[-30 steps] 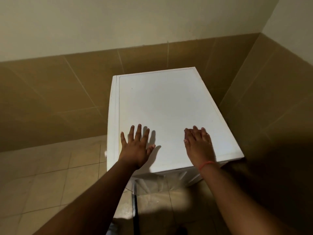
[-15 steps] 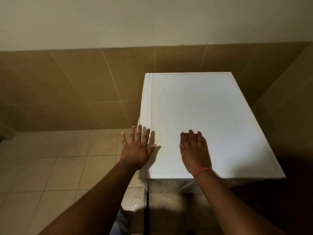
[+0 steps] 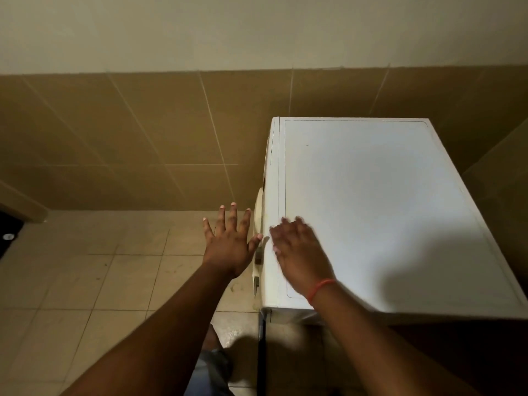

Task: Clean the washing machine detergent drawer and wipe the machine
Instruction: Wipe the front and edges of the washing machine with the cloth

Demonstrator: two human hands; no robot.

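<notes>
Item: washing machine [image 3: 371, 210], white, in the tiled corner, front facing left. My left hand [image 3: 230, 244]: fingers spread wide, empty, beside its front. My right hand [image 3: 297, 250]: flat on the lid's edge, blurred. Step, seemingly: locating the drawer, unseen. Next: reach the front panel.

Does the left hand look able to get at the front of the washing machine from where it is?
Probably yes. The left hand is open with fingers spread, right beside the washing machine at its front edge, and nothing lies between them. The right hand lies on the top, clear of that side.
</notes>
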